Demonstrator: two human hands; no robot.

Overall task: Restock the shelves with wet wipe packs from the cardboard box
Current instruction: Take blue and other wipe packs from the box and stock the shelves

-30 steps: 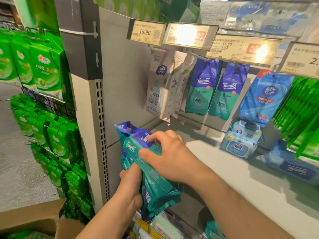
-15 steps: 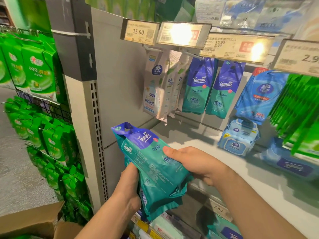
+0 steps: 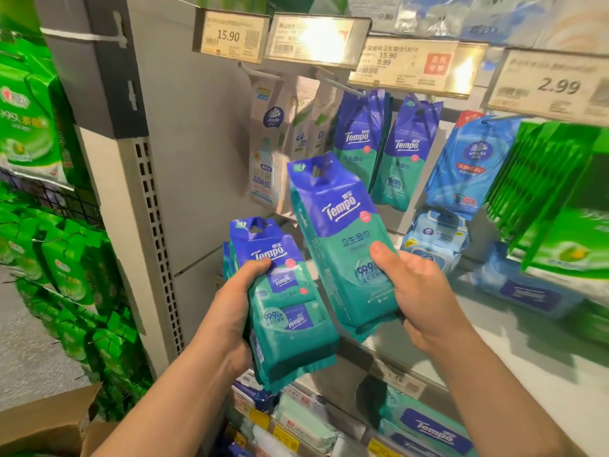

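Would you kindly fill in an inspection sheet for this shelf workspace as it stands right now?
Surface: grey shelf board, partly bare.
Job's things: single Tempo pack held by the right hand; stack of Tempo packs gripped by the left hand; more Tempo packs hang on pegs; cardboard box at lower left.
Clutter: blue tub-style wipe packs lie on the shelf.
Grippers: both hands' fingers are curled around packs.
Cables: nothing seen.
Surroundings: price tags above; green packs at right and left.
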